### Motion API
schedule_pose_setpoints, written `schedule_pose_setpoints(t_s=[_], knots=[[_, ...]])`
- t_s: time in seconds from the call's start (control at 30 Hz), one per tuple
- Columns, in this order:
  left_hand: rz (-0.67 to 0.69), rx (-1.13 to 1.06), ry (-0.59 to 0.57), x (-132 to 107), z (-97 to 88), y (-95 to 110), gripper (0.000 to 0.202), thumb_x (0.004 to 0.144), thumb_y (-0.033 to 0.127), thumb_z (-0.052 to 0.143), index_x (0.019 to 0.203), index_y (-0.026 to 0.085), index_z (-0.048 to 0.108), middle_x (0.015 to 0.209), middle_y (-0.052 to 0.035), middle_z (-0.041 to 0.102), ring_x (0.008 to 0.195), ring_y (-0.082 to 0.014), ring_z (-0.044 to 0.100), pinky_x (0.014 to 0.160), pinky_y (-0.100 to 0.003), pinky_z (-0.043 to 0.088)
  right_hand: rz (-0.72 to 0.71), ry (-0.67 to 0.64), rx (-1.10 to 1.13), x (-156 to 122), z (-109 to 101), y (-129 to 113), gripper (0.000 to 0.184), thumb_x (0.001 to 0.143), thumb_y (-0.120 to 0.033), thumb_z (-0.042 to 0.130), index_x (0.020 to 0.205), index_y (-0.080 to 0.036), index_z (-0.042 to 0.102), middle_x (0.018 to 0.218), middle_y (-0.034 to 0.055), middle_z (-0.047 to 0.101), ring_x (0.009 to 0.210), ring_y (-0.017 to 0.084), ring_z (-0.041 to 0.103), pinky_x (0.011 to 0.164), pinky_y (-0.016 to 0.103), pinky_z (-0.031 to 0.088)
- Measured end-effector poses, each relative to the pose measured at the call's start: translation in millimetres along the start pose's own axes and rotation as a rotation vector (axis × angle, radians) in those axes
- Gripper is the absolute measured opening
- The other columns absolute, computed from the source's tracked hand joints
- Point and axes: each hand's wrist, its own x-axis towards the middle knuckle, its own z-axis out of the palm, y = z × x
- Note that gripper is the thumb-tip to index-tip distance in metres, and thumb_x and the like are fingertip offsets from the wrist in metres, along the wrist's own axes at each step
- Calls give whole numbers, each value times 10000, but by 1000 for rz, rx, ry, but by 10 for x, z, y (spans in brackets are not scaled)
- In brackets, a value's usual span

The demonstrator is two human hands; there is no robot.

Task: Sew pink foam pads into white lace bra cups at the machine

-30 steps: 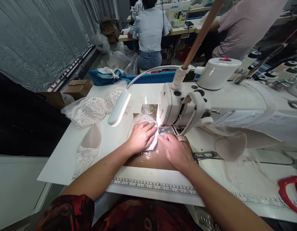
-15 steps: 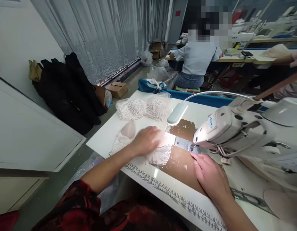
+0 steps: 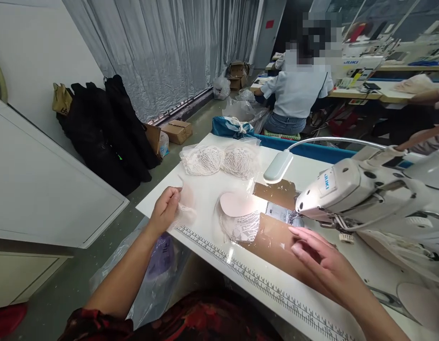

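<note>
- White table (image 3: 208,187) under a gooseneck lamp (image 3: 277,166); ruler strip (image 3: 255,282) along near edge, co-worker (image 3: 299,94) seated beyond.
- Changed: left hand (image 3: 165,210) was over the table's middle half a second ago; now out at the left edge, on the second lace cup (image 3: 187,201).
- First lace cup (image 3: 241,217), at the needle one second ago, lies left of the sewing machine (image 3: 326,192), apart from the needle; stitching there looks paused, attention apparently shifted to the second cup.
- Left pose: arm reaching forward, thumb and fingers closed, pinching the second cup's edge; cup blurred, so whether it is fully off the table, can't tell.
- Right hand (image 3: 322,255): half open, fingers loosely curled, nothing visible in it; near the metal plate (image 3: 278,212), over brown board (image 3: 276,237).
</note>
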Motion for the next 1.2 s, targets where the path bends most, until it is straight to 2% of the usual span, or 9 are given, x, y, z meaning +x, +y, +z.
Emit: schedule_pose_setpoints(t_s=[0.17, 0.3, 0.4, 0.53, 0.63, 0.7, 0.93, 1.07, 1.2], knots=[[562, -23, -159, -159, 303, 627, 60, 908, 219, 410, 901, 182, 457, 991, -75, 619, 836, -153, 609, 686, -266, 509, 65, -268, 678, -103, 233, -601, 743, 816, -451, 624, 1438, -237, 279, 1379, 137, 434, 1170, 273, 517, 929, 408, 482], [852, -63, -267, -319, 723, 927, 127, 866, 142, 437, 991, 148, 450, 965, -113, 626, 906, -185, 621, 764, -288, 535, 109, -205, 884, -16, 542, -907, 584, 772, -262, 658, 1318, -226, 454, 1195, 81, 577, 1028, 231, 567, 882, 355, 477], [755, -220, -383, -392, 830, 999, 131, 873, 132, 399, 996, 164, 426, 962, -110, 604, 868, -167, 604, 729, -271, 526, 169, -72, 958, 21, 621, -898, 415, 720, -141, 603, 1128, -208, 569, 882, 9, 630, 778, 160, 570, 721, 266, 481], [558, -443, -512, -399, 782, 1029, 57, 887, 146, 386, 925, 181, 411, 950, -88, 583, 805, -139, 571, 686, -244, 482, 251, 104, 1172, -9, 599, -772, 220, 611, -92, 516, 805, -180, 571, 557, -60, 460, 466, 68, 367, 446, 161, 319], [407, -531, -549, -390, 762, 1055, 49, 916, 185, 378, 882, 181, 414, 967, -79, 582, 805, -136, 560, 691, -247, 460, 370, 177, 1316, -47, 578, -708, 96, 592, -156, 536, 672, -185, 493, 477, -88, 301, 393, 46, 190, 366, 154, 155], [311, -604, -568, -388, 764, 1068, 109, 938, 233, 370, 852, 182, 412, 1000, -76, 582, 821, -139, 562, 702, -253, 456, 390, 214, 1370, -82, 567, -683, 100, 660, -248, 577, 683, -188, 501, 487, -85, 273, 395, 51, 190, 362, 161, 171], [10, -789, -678, -364, 777, 1061, 236, 954, 355, 382, 854, 163, 477, 1055, -99, 592, 873, -159, 568, 753, -285, 464, 246, 49, 1204, -234, 537, -646, 344, 683, -460, 749, 661, -163, 578, 491, -55, 398, 421, 57, 308, 404, 183, 286], [136, -597, -615, -183, 898, 967, 231, 947, 354, 391, 1006, 162, 505, 1099, -115, 594, 981, -195, 578, 833, -341, 484, 174, 43, 1151, -384, 387, -606, 326, 654, -447, 775, 806, -173, 686, 734, 47, 660, 664, 177, 602, 629, 283, 512], [424, 52, -521, 35, 1030, 704, 372, 896, 370, 477, 1184, 136, 496, 1255, -158, 534, 1209, -286, 459, 1026, -489, 373, 173, 168, 844, -677, 97, -378, 455, 676, -498, 748, 990, -173, 692, 867, 106, 711, 774, 274, 678, 671, 371, 572]])
